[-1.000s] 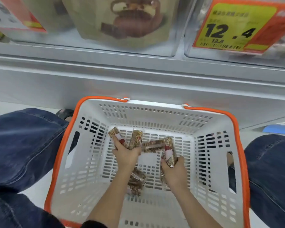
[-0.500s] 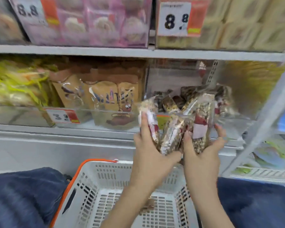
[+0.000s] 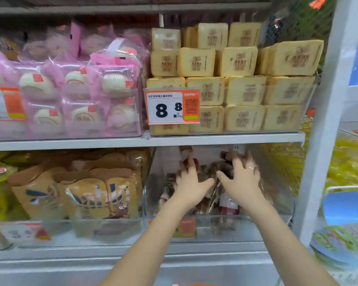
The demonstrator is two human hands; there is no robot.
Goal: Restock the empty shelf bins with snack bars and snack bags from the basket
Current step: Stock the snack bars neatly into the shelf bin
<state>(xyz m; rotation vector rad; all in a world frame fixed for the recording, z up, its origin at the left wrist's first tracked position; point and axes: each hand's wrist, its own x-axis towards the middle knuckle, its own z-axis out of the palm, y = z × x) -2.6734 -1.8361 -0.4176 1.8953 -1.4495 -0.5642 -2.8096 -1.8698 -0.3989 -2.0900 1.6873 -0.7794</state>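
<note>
Hands first: the left hand [image 3: 191, 183] and right hand [image 3: 241, 178], fingers spread, press on snack bars [image 3: 210, 172] inside the clear bin [image 3: 215, 226] on the lower shelf. Above, an orange price tag [image 3: 172, 107] reads "8.8"; the other print is too small to read.

Grey metal shelf board [image 3: 215, 139], white upright post [image 3: 327, 129] at right, orange price tag [image 3: 172, 108].
</note>
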